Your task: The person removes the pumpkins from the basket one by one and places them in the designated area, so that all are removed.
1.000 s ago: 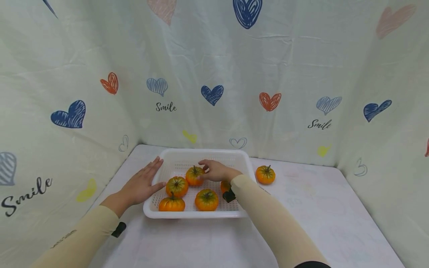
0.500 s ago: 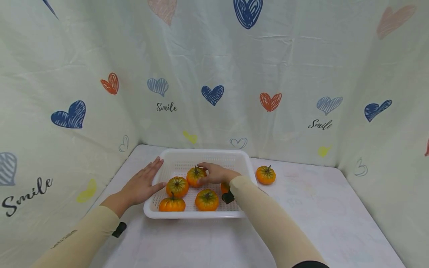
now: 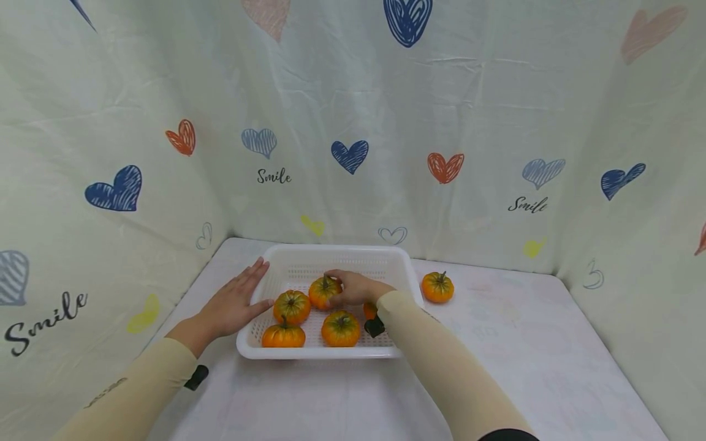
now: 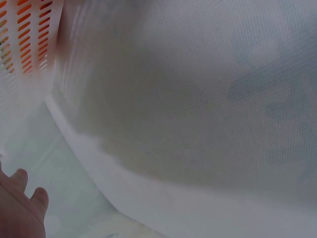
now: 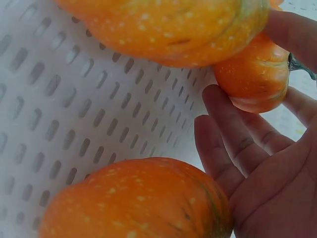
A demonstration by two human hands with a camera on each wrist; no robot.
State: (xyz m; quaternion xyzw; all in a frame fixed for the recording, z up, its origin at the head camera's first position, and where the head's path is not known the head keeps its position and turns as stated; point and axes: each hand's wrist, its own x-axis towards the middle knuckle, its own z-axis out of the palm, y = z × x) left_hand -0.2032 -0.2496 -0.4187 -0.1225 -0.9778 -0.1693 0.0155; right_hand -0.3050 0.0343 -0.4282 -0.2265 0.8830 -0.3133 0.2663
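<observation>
A white perforated plastic basket holds several small orange pumpkins. At its back middle, my right hand holds one pumpkin from the right side, index finger behind and thumb in front. In the right wrist view, the fingers reach beneath that far pumpkin, whose dark stem shows; a nearer pumpkin lies close to the palm. My left hand rests with straight, spread fingers at the basket's left rim. Its fingertips show at the lower left of the left wrist view, near the slotted basket wall.
Left of the held pumpkin sits another pumpkin, with one more at the front left corner and one at the front middle. The right wrist partly hides a pumpkin. Outside the basket, a pumpkin stands on the white-covered table.
My right hand has closed around the back pumpkin, which has shifted slightly right and towards me. The left hand and the other pumpkins stay where they were.
</observation>
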